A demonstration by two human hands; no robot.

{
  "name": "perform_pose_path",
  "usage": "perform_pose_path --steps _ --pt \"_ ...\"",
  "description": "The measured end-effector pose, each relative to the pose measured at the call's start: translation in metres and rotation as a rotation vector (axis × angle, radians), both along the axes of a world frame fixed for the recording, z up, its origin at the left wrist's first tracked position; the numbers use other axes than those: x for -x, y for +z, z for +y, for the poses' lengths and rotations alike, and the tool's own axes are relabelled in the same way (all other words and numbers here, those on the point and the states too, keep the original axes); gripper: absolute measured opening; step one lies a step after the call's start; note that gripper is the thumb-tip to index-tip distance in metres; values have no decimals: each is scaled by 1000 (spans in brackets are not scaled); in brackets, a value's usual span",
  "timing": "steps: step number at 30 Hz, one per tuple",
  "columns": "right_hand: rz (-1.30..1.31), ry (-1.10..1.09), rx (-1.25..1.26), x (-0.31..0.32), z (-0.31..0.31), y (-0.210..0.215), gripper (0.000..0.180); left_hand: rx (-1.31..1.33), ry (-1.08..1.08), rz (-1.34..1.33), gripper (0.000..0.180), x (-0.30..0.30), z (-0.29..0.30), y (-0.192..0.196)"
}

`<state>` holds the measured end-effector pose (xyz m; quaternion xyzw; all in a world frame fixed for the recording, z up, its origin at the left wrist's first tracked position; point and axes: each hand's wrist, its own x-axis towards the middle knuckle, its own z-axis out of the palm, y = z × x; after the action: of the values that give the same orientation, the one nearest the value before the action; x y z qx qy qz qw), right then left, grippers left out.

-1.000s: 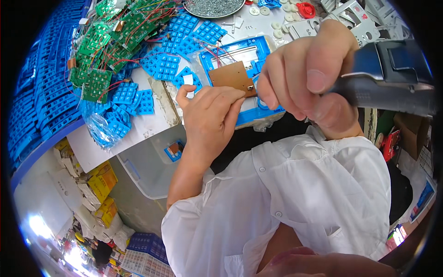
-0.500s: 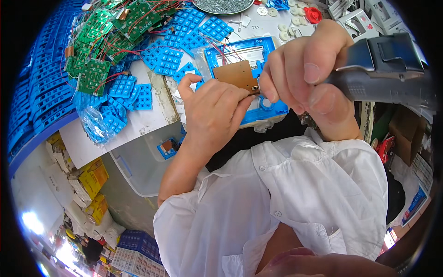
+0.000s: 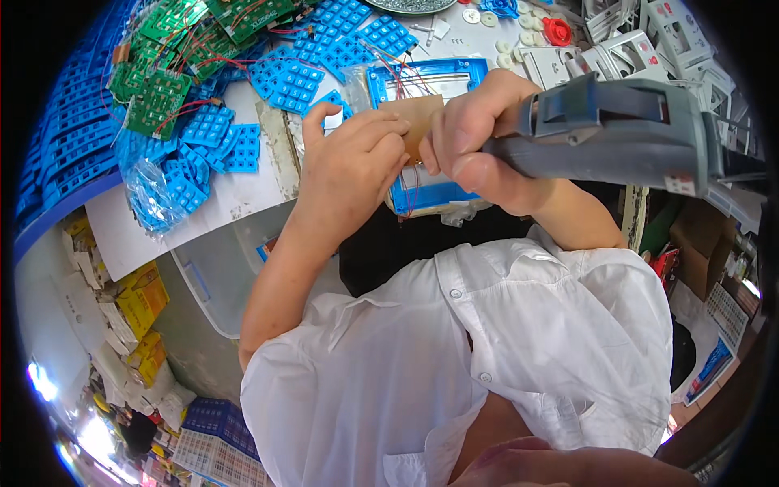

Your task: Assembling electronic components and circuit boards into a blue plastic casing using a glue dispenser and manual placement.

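At twelve o'clock, over the blue casing (image 3: 442, 193), my left fingers (image 3: 377, 134) pinch the brown circuit board (image 3: 415, 112), seemingly to steady it; my right fingers (image 3: 473, 122) grip the grey tool (image 3: 608, 154) at two o'clock.

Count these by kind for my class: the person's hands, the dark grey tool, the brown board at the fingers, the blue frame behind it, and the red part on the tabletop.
Hands: 2 (left hand, right hand)
Dark grey tool: 1
Brown board: 1
Blue frame: 1
Red part: 1
Total: 6
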<state>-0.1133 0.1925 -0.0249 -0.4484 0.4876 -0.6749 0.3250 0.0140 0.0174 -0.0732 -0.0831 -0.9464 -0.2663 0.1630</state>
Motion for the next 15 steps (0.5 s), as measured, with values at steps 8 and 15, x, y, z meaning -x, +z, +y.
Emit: perform_pose_path --steps 8,15 --pt "138 57 -93 -1 -2 -1 23 -8 44 17 17 -1 4 -2" --pt "211 133 6 -5 -11 -3 19 -47 37 39 14 -2 3 -9"
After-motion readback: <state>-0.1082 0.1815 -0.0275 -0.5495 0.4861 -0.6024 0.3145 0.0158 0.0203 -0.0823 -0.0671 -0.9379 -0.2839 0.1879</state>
